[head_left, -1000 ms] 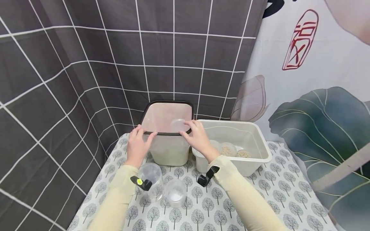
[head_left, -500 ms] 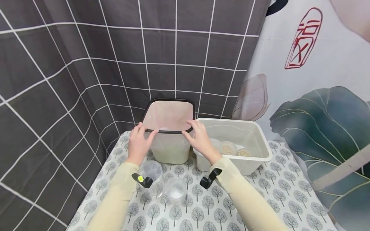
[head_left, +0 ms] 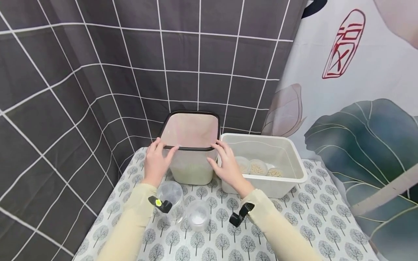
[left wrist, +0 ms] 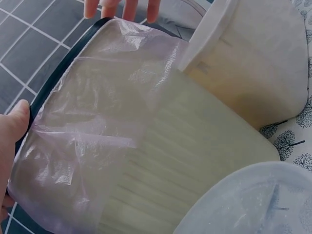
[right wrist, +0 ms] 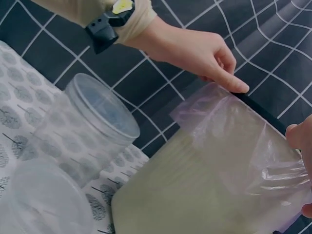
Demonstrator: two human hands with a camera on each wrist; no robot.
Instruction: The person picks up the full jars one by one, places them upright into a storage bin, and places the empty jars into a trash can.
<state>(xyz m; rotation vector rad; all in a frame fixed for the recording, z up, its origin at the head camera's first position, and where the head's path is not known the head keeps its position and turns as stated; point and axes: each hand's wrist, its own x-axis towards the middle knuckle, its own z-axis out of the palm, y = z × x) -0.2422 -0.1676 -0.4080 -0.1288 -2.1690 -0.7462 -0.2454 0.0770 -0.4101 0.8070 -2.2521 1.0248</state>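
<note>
A trash bin [head_left: 192, 170] with a black rim stands against the curtain, lined with a thin pinkish bag [right wrist: 229, 131] folded over its edge. My left hand [head_left: 155, 159] holds the rim at the front left corner, thumb along the front edge. My right hand [head_left: 228, 165] is at the front right corner, fingers spread loosely beside the rim and holding nothing. The left wrist view shows its straight fingertips [left wrist: 129, 9] just past the rim. Nearer me, a tall clear plastic jar [head_left: 173, 203] and a short clear tub [head_left: 198, 216] stand on the tablecloth.
A white rectangular basin [head_left: 297, 170] is right of the bin, with small round containers [head_left: 258, 167] in it, some holding pale beans or pellets. A dark grid curtain [head_left: 183, 87] hangs close behind; a printed white curtain [head_left: 313, 134] hangs at right.
A clear round plastic piece by my right hand dropped into the bin and is out of sight. My right hand has moved slightly down and off the rim. The left hand stays on the rim.
</note>
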